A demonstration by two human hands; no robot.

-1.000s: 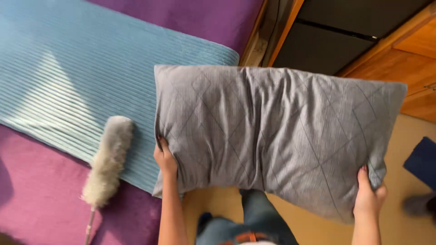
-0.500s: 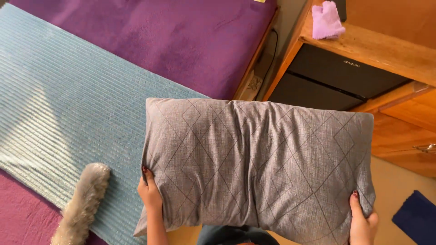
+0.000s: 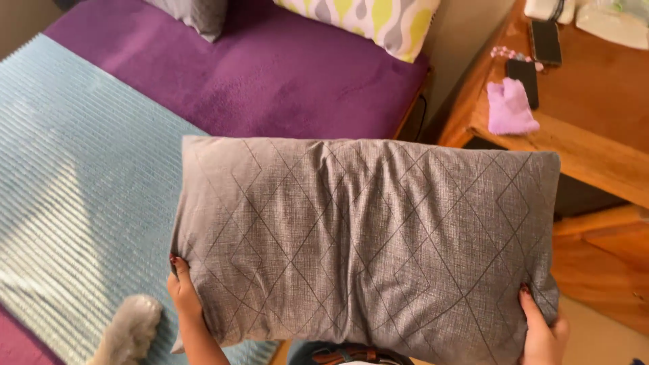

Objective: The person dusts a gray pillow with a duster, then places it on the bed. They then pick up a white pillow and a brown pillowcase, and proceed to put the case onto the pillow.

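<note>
Head view shows a grey pillow point(image 3: 368, 250) with a thin diamond pattern held flat and wide above the bed edge, both lower corners gripped. Left hand point(image 3: 182, 290) has its fingers clenched on the pillow's lower left corner; right hand point(image 3: 541, 331) has its fingers clenched on the lower right corner. Compared with a second ago, the pillow now sits level rather than tilted, and the view has swung toward the head of the bed: a second grey pillow point(image 3: 196, 13) and a yellow-and-grey patterned pillow point(image 3: 365, 20) now show beyond the held pillow, on the purple bedsheet point(image 3: 270, 74). Judged from this, the pillow is being carried toward that end. Left of the pillow lies a blue ribbed blanket point(image 3: 74, 182), with a fluffy grey duster point(image 3: 128, 331) near the left hand. Right of the pillow stands a wooden surface point(image 3: 595, 128) bearing a pink cloth point(image 3: 510, 108).
</note>
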